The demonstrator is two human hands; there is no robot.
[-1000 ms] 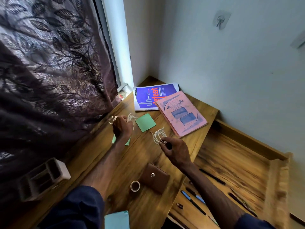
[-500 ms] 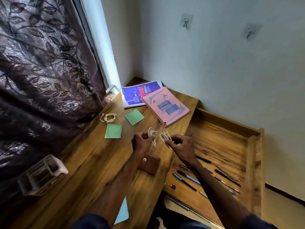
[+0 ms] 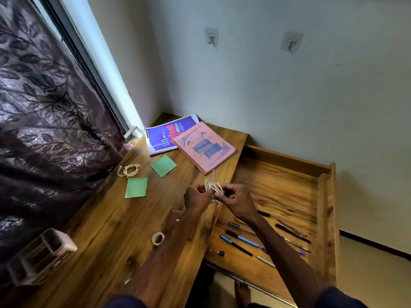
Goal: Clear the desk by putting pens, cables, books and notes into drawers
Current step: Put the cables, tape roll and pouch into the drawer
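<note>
Both hands hold one coiled white cable (image 3: 214, 188) above the desk's right edge. My left hand (image 3: 196, 197) grips its left side and my right hand (image 3: 235, 200) pinches its right side. A second white cable (image 3: 130, 170) lies coiled near the curtain. Two green notes (image 3: 164, 165) (image 3: 136, 187) lie on the wooden desk (image 3: 106, 223). A pink book (image 3: 203, 147) overlaps a blue book (image 3: 165, 136) at the far corner. The open drawer (image 3: 282, 187) on the right holds several pens (image 3: 241, 240).
A brown leather pouch (image 3: 175, 221) sits partly under my left forearm, with a tape roll (image 3: 158, 238) beside it. A white organizer (image 3: 40, 256) stands at the desk's left front. A dark curtain (image 3: 44, 121) hangs along the left; two wall hooks (image 3: 211, 37) are above.
My left hand left the cable by the curtain and came over to the right hand; both now hold the same coil. The view shifted right and up.
</note>
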